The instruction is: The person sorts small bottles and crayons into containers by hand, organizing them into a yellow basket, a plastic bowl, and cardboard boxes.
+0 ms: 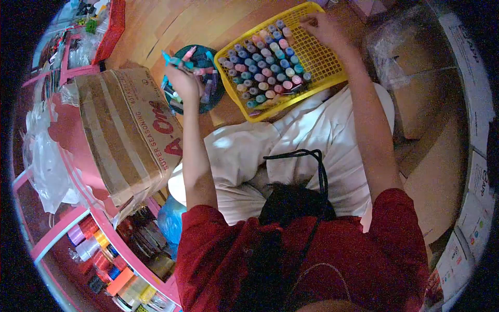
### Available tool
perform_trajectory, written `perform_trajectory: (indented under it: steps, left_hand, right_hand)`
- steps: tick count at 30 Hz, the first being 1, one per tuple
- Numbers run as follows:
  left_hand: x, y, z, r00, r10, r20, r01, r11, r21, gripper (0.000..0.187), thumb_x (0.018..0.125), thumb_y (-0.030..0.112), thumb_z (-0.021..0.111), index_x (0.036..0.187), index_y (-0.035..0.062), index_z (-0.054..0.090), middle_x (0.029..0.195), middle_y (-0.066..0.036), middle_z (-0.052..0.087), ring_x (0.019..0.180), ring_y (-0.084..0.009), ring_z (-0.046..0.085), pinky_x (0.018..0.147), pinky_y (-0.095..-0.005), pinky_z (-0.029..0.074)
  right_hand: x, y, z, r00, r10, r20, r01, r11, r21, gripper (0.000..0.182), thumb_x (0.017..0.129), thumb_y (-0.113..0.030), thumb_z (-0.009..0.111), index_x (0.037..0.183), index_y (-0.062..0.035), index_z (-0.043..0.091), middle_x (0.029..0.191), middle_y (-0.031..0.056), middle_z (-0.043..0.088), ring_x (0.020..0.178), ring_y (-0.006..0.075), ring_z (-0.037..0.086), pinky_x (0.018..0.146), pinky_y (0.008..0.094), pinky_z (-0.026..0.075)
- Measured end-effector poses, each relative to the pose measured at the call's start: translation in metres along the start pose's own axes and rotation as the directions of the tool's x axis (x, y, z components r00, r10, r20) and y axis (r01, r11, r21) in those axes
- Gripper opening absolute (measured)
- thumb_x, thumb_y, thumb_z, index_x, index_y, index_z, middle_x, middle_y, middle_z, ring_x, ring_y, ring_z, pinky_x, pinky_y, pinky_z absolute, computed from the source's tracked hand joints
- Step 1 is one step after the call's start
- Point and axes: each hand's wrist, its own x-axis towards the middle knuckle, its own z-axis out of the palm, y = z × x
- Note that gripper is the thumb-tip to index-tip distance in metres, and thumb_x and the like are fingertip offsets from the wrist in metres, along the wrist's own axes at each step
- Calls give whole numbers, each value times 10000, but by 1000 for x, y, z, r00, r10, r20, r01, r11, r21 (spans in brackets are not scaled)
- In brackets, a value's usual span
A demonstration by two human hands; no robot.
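A yellow plastic basket [323, 58] lies in front of my crossed legs, with several rows of capped markers [265, 65] standing in its left part. My right hand [326, 32] is over the basket's far right side, close to the rim. Its fingers are bent and slightly apart, and I see nothing between them. My left hand [183, 84] is over a dark round tub [212, 106] to the left of the basket. Its fingers are closed around a teal marker [196, 69]. Pink and blue markers stick out of the tub around that hand.
A brown cardboard box [122, 130] stands left of my legs, by a pink shelf [117, 229] holding colourful spools. A red basket [110, 31] is at the far left. Plastic-wrapped cardboard [416, 88] and white boxes [475, 197] line the right.
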Motion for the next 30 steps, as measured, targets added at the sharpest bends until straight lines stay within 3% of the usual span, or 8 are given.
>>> perform_trajectory:
  steps: [2,5,7,9,11,20,23,30]
  left_hand:
    - [5,33,-23,993,-69,-92,68,998,-13,155,849,88,466,911,-54,458,843,-220,498,824,-364,494,740,-397,378]
    - [9,77,-47,988,11,-153,-37,984,-173,164,851,90,468,937,-50,463,860,-225,526,777,-323,538,686,-376,408]
    - [8,117,-59,996,-60,61,81,891,-446,146,850,92,490,949,-15,492,855,-175,566,667,-239,564,599,-340,435]
    - [9,127,-51,980,95,174,-5,890,-456,138,842,86,510,954,6,506,847,-144,577,620,-207,559,572,-326,442]
    - [1,160,-42,963,263,51,-212,866,-453,154,818,84,550,961,33,525,837,-111,581,653,-211,560,592,-316,445]
    - [-7,209,-6,944,303,135,-163,779,-606,172,807,107,587,958,25,576,813,-85,629,705,-172,588,661,-282,459]
    - [-6,197,2,964,252,85,-143,762,-631,157,819,105,576,952,21,575,825,-85,631,724,-162,596,678,-275,461]
    - [-17,166,-11,988,73,134,34,754,-656,104,837,94,552,896,9,565,795,-68,611,730,-121,563,664,-244,439]
  right_hand:
    - [4,-9,-5,998,-28,-58,40,976,212,358,717,-270,662,980,-34,606,863,165,634,756,273,624,705,366,490]
    - [-7,-64,-43,998,-60,32,34,845,534,274,796,-208,632,1013,-40,613,910,97,634,778,122,584,643,263,458]
    - [-17,-96,-65,979,-181,89,114,861,497,270,802,-204,626,1009,-31,609,900,97,633,785,127,584,651,264,455]
    - [-21,-110,-65,951,-273,145,165,845,509,270,803,-200,623,1008,-25,606,901,99,630,797,140,585,671,268,454]
    - [-25,-113,-56,921,-341,190,181,805,565,274,798,-196,623,1008,-22,604,913,103,625,814,160,587,700,275,452]
    - [-28,-106,-87,934,-156,323,150,988,45,354,761,-218,641,1063,-42,583,1078,134,560,1100,232,452,912,340,351]
    - [-23,-59,-55,918,-353,181,372,925,-78,371,700,-237,677,980,-12,588,884,162,630,796,284,614,731,369,482]
    - [-8,3,21,945,-105,311,174,964,-201,363,660,-134,688,991,-35,574,963,167,602,921,310,569,809,388,446]
